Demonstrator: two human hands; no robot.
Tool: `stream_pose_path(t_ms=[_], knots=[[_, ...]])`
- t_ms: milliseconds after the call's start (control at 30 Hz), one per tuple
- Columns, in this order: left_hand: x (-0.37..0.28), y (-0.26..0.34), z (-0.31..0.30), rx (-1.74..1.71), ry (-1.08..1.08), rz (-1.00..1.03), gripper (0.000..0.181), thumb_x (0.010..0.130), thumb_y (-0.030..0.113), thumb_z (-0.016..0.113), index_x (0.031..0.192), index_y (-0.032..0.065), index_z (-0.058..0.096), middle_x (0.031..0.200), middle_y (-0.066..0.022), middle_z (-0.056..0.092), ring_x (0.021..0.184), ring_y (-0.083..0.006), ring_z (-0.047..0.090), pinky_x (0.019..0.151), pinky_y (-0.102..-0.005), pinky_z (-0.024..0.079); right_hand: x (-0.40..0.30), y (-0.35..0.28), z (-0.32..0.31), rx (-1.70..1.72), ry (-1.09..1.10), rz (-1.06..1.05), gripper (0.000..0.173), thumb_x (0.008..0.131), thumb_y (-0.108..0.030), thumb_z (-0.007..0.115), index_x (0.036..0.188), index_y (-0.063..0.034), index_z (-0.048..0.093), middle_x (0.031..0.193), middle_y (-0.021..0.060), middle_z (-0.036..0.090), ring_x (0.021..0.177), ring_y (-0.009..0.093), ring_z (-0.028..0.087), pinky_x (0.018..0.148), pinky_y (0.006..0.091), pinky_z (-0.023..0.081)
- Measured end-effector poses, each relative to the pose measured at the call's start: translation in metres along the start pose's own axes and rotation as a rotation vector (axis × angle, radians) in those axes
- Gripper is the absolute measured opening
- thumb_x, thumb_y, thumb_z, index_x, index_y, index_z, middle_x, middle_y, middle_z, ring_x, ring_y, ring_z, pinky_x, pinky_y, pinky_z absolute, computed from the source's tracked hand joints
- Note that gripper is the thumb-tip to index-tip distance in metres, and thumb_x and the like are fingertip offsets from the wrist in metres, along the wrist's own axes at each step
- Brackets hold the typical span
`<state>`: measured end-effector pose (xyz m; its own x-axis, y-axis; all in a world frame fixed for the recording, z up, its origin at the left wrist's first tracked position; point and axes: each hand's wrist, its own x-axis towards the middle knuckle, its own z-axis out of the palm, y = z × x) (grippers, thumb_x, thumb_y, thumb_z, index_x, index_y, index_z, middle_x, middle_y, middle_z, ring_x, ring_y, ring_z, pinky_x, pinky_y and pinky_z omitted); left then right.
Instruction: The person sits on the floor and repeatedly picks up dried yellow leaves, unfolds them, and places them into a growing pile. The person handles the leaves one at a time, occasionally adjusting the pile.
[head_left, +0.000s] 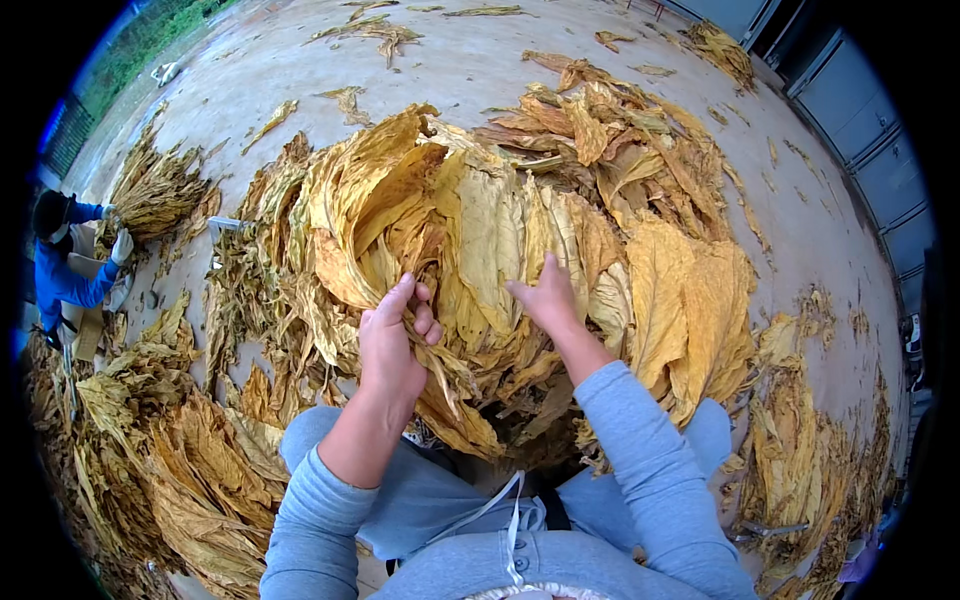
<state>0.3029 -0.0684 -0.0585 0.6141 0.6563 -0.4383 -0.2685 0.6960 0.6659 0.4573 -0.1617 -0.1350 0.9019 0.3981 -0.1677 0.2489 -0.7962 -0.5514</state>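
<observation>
A large heap of dried yellow-brown leaves, which look like cured tobacco, lies before me. My left hand (401, 337) is closed around the stem ends of a bunch of dried leaves (367, 195), whose broad blades curl up and away over the heap. To the right of it, my right hand (549, 294) reaches over pale yellow leaves (487, 232) with its fingers apart, holding nothing that I can see. Wide golden leaves (667, 300) hang over the heap's right side, near my knee. Browner leaves (585, 127) are piled at the heap's far right.
A co-worker in blue with white gloves (71, 262) handles a leaf pile (154, 187) at far left. More leaves lie at lower left (202, 480) and lower right (787, 442). Loose leaves dot the concrete floor (465, 45). Grey metal doors (862, 112) line the right side.
</observation>
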Motion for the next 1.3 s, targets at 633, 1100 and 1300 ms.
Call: stream_pose_path(t_ms=[633,1100,1300], knots=[[0.002,0.012,-0.003,-0.095,-0.029,0.03,0.009,0.086,0.015,0.051,0.087,0.0072,0.048,0.075,-0.002,0.051,0.05,-0.0076,0.038,0.043,-0.0216,0.034,-0.01,-0.046,-0.135,1.279,0.13,-0.365,0.025,0.087,-0.012,0.049,0.11,-0.0012,0.045,0.093,0.0154,0.058,0.075,0.021,0.061,0.064,0.0331,0.053],[-0.006,0.004,0.004,0.089,-0.039,-0.113,0.013,0.083,0.015,0.054,0.078,0.0033,0.052,0.072,-0.0046,0.052,0.05,-0.0104,0.041,0.044,-0.0261,0.036,0.025,0.041,-0.11,1.66,-0.371,0.014,0.031,0.09,-0.024,0.043,0.107,0.0018,0.044,0.08,0.0124,0.057,0.056,0.012,0.056,0.049,0.0241,0.053],[0.001,-0.002,-0.006,0.071,-0.067,-0.138,0.014,0.082,0.015,0.056,0.078,0.002,0.053,0.073,-0.0046,0.053,0.05,-0.0105,0.041,0.044,-0.0261,0.037,0.003,0.059,-0.059,1.65,-0.379,0.571,0.055,0.089,-0.044,0.035,0.12,0.0011,0.035,0.091,0.0171,0.054,0.066,0.016,0.058,0.055,0.0225,0.056]])
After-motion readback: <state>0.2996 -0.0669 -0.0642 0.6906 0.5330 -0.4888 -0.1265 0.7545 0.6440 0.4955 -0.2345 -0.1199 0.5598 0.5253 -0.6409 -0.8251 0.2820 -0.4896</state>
